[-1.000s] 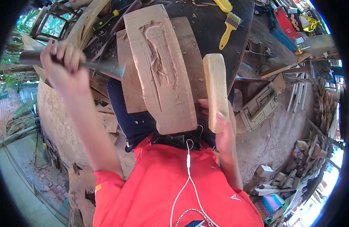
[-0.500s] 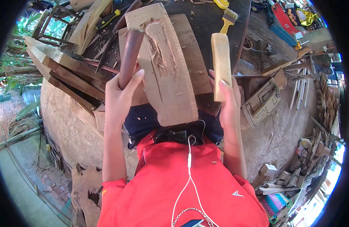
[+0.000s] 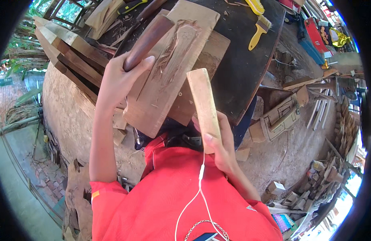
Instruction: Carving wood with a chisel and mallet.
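Note:
In my left hand (image 3: 116,82) is a thick brown wooden tool handle (image 3: 150,41), its rounded end raised over the board; the tool's lower end is out of sight. A carved wooden board (image 3: 193,43) lies tilted beneath it, with a rough recess and splinters along its middle. My right hand (image 3: 221,145) grips the lower end of a pale, squared wooden bar (image 3: 203,100), held up in front of my waist and apart from the board. Another flat wooden piece (image 3: 215,47) lies under the carved board.
A dark table (image 3: 237,76) carries a yellow-handled paintbrush (image 3: 257,35), a yellow brush (image 3: 256,6) and wood chips. Pointed wooden beams (image 3: 69,50) stand at the left. On the right are a carved wooden piece (image 3: 276,120) and scrap wood (image 3: 302,195). A white earphone cord (image 3: 200,176) hangs over my shirt.
The carved board has turned clockwise, its far end swinging right. My right hand has brought the pale bar left and nearer to me. The brown handle now leans farther to the right.

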